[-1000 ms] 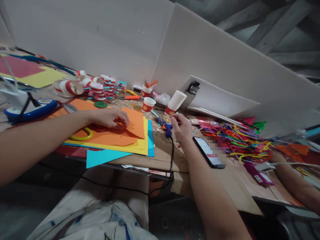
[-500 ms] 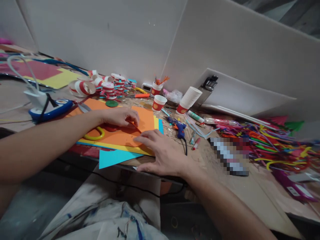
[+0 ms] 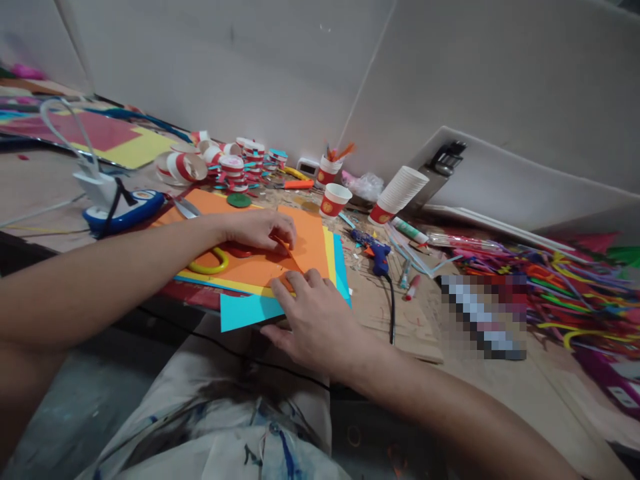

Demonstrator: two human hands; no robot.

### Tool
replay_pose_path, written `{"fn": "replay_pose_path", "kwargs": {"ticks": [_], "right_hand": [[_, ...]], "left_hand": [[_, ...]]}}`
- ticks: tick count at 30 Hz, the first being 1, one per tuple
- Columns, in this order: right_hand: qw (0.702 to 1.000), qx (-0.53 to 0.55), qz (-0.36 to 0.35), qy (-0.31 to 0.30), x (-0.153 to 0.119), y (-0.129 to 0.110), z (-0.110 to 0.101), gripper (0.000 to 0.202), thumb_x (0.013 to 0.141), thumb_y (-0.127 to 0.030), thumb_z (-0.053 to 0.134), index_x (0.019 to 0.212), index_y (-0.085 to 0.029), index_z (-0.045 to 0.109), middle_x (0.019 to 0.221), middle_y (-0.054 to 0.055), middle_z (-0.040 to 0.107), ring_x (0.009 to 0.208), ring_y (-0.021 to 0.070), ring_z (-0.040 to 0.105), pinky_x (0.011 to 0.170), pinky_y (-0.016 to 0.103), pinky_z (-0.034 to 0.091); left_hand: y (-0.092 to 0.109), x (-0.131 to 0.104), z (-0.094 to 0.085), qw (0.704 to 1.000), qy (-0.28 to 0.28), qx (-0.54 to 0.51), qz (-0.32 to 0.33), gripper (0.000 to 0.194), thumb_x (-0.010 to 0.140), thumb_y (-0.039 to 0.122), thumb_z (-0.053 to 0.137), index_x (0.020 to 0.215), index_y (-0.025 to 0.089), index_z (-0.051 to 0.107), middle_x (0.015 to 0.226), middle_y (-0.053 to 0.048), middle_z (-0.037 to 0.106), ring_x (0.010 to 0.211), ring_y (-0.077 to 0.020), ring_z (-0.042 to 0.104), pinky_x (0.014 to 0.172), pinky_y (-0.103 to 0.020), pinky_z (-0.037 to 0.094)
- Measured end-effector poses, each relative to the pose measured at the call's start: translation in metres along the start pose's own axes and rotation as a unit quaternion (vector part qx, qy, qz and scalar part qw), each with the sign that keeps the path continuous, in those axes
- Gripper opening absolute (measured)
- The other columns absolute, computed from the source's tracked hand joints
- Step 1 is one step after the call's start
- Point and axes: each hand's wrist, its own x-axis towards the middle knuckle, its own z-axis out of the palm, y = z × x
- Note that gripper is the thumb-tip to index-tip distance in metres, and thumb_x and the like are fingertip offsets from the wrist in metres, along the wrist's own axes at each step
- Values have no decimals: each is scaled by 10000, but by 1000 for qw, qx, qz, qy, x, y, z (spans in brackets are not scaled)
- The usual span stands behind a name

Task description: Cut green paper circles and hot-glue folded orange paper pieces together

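Observation:
A stack of coloured sheets lies at the table's near edge, with orange paper [image 3: 307, 230] on top and yellow and blue sheets beneath. My left hand [image 3: 260, 230] rests on the stack, its fingers curled and pinching a raised edge of the orange paper. Lower right of it, my right hand [image 3: 323, 317] lays its fingers on the same orange paper, thumb spread apart near the table edge. Scissors with a yellow handle loop [image 3: 216, 261] lie partly hidden under my left forearm. A blue paper piece [image 3: 245, 312] sticks out over the edge.
Behind the stack stand a paper cup [image 3: 335, 200], stacked cups [image 3: 403, 193] and several red-and-white cup pieces [image 3: 233, 173]. A glue gun [image 3: 380, 257] lies to the right, its cord trailing forward. Pipe cleaners [image 3: 565, 287] spread further right. A blue-based device [image 3: 125, 212] sits left.
The view has turned, so the table appears further right. My right hand has slid left and nearer me over the sheets. My left hand stays at the orange paper's edge.

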Motion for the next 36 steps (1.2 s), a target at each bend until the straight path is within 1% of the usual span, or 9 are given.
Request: {"fn": "replay_pose_path", "kwargs": {"ticks": [3, 9, 13, 16, 19, 22, 27, 31, 36], "right_hand": [[1000, -2, -2, -17, 5, 0, -3, 501, 873, -491, 559, 1178, -94, 568, 1104, 186, 595, 1024, 331, 535, 820, 485, 496], [997, 26, -46, -52, 9, 15, -18, 478, 858, -490, 600, 1198, -155, 575, 1104, 139, 605, 1034, 294, 551, 833, 433, 504], [996, -57, -45, -57, 6, 2, -14, 394, 895, -353, 533, 1188, -92, 557, 1076, 190, 612, 940, 301, 573, 738, 419, 507], [990, -125, -63, -34, 6, -9, -7, 311, 907, -224, 454, 1142, -53, 563, 1032, 208, 625, 856, 281, 592, 667, 382, 491], [984, -152, -88, -26, 8, -9, -5, 264, 897, -132, 400, 1071, -54, 584, 970, 205, 644, 801, 257, 610, 605, 343, 464], [984, -132, -115, -41, 12, -1, -9, 232, 892, -90, 390, 994, -87, 599, 895, 176, 666, 765, 236, 631, 584, 318, 441], [988, -65, -113, -78, 22, 17, -23, 169, 898, -143, 456, 997, -130, 591, 810, 107, 701, 712, 220, 656, 571, 293, 384], [988, -32, -94, -116, 28, 26, -36, 152, 901, -187, 470, 963, -158, 605, 739, 65, 690, 617, 188, 613, 509, 282, 268], [988, 9, -87, -130, 34, 35, -43, 169, 822, -129, 489, 913, -165, 627, 724, 47, 673, 575, 137, 521, 524, 268, 228]], "left_hand": [[-1, 1, 0, 1000, 2, 5, -8, 198, 819, 279, 618, 958, 170, 708, 1013, -58, 661, 892, -142, 597, 779, -220, 431], [-1, 2, -1, 998, 6, 2, -59, 257, 802, 358, 628, 994, 207, 708, 990, -27, 679, 804, -139, 579, 716, -238, 422], [0, 4, -3, 998, -4, 4, -59, 283, 787, 365, 630, 1001, 199, 709, 990, -28, 680, 804, -140, 576, 718, -231, 419], [-1, 6, -5, 998, -19, 8, -55, 272, 775, 353, 637, 973, 183, 713, 998, -32, 676, 818, -138, 581, 711, -215, 410], [-1, 8, -9, 998, -43, 12, -51, 262, 767, 328, 635, 968, 185, 720, 1027, -34, 676, 844, -142, 589, 713, -210, 406], [1, 11, -14, 996, -67, 15, -51, 260, 738, 282, 637, 965, 194, 728, 1025, -25, 683, 849, -149, 590, 715, -212, 407], [5, 17, -19, 993, -97, 22, -65, 306, 712, 220, 613, 998, 201, 721, 939, 1, 694, 783, -137, 587, 667, -203, 401], [2, 21, -21, 990, -114, 44, -68, 319, 719, 203, 586, 1013, 196, 711, 957, 2, 696, 807, -132, 597, 655, -186, 392], [3, 24, -23, 986, -134, 81, -60, 342, 711, 182, 569, 1025, 199, 705, 994, 9, 703, 862, -128, 594, 725, -182, 394]]}}
